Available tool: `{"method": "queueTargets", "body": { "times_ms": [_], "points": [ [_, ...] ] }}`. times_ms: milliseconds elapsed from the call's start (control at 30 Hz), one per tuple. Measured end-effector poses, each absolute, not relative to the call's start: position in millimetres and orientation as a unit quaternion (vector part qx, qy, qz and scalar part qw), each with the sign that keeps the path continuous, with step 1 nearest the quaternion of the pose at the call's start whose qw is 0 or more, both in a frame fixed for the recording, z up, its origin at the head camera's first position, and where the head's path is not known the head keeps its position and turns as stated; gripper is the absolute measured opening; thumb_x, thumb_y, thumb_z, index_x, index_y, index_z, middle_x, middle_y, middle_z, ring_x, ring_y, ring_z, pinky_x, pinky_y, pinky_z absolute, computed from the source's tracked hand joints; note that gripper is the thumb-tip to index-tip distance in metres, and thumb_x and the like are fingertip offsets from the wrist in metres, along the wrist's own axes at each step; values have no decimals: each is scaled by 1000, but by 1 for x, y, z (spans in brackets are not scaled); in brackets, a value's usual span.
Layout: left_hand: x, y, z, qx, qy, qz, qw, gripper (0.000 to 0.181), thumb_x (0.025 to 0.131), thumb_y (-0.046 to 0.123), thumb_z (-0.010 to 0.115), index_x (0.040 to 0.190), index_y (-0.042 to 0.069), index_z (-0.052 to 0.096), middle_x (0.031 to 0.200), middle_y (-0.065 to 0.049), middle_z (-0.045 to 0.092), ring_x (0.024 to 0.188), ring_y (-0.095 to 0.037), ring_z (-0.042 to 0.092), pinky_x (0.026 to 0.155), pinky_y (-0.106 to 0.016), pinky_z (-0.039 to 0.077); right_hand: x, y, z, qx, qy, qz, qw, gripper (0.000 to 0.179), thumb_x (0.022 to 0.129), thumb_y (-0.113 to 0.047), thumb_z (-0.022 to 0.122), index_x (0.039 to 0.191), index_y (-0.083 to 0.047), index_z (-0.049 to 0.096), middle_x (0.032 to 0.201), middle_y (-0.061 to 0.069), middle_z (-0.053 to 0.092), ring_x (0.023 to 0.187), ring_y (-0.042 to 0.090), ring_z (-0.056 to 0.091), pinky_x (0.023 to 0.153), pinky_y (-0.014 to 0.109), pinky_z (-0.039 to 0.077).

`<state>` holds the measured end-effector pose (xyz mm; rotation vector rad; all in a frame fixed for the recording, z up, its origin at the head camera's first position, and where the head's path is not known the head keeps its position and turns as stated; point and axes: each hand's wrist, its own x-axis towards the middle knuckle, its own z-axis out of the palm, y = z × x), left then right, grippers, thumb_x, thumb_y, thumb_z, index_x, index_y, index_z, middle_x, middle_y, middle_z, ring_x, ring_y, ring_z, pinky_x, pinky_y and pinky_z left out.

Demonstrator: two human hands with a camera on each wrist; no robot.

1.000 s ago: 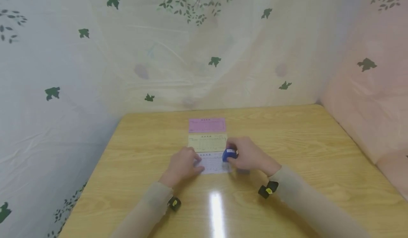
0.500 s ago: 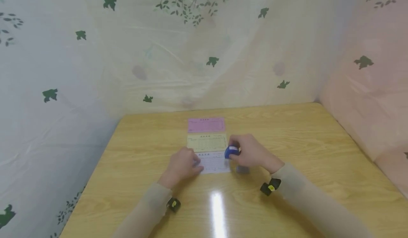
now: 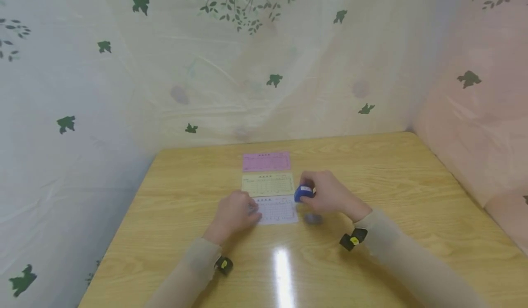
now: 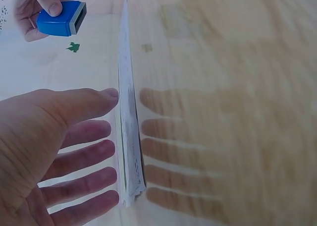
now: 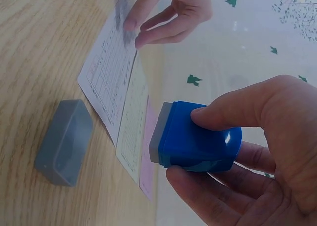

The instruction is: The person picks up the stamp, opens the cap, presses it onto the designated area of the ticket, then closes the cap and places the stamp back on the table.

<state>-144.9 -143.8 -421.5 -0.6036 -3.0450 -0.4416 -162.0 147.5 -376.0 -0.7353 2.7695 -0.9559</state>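
My right hand [image 3: 328,192] grips a blue self-inking stamp [image 5: 200,136] between thumb and fingers, raised off the table near the right edge of the forms. The stamp's grey end [image 5: 159,133] shows in the right wrist view. Below it on the table lies a grey stamp cap [image 5: 64,142], open side up. With fingers spread and fairly straight, my left hand [image 3: 233,212] presses the left side of a white printed form [image 3: 278,210]. In the left wrist view its fingertips [image 4: 110,96] touch the paper's surface. That form's left part is hidden under the hand.
Beyond the white form lie a yellow form [image 3: 267,185] and a pink form [image 3: 266,162], lined up away from me. The wooden table [image 3: 392,184] ends at a cloth backdrop [image 3: 247,92] with leaf and bird prints. Each wrist wears a small black camera.
My right hand has lifted the stamp off the white form's right side and moved it up and rightward. The grey cap and the form's right side are now uncovered. The left hand stays nearly still.
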Motion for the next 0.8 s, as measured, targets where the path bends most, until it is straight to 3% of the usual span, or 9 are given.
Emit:
{"method": "queueTargets", "body": {
  "times_ms": [500, 633, 800],
  "points": [
    [-146, -136, -418, -206, -969, -137, 4, 30, 88, 40, 84, 102, 14, 84, 96, -3, 78, 80, -14, 64, 70, -29, 58, -166, 174, -371, -217, 923, -317, 34, 14, 92, -16, 78, 99, -15, 66, 96, 1, 74, 82, 16, 65, 71, 29, 57],
    [-147, -125, -418, -227, -964, -134, 23, 36, 88, 43, 85, 113, 17, 83, 104, -4, 79, 86, -16, 67, 70, -30, 58, -170, 185, -370, -203, 926, -318, 24, 20, 92, -14, 75, 109, -10, 65, 102, 7, 75, 86, 20, 67, 72, 33, 58],
    [-146, -102, -412, -260, -951, -166, 23, 45, 88, 41, 85, 125, 17, 79, 114, -7, 79, 100, -22, 69, 78, -35, 63, -173, 198, -368, -195, 929, -315, 16, 22, 92, -10, 73, 114, -10, 70, 112, 12, 77, 101, 28, 71, 85, 46, 63]
  ]
}}
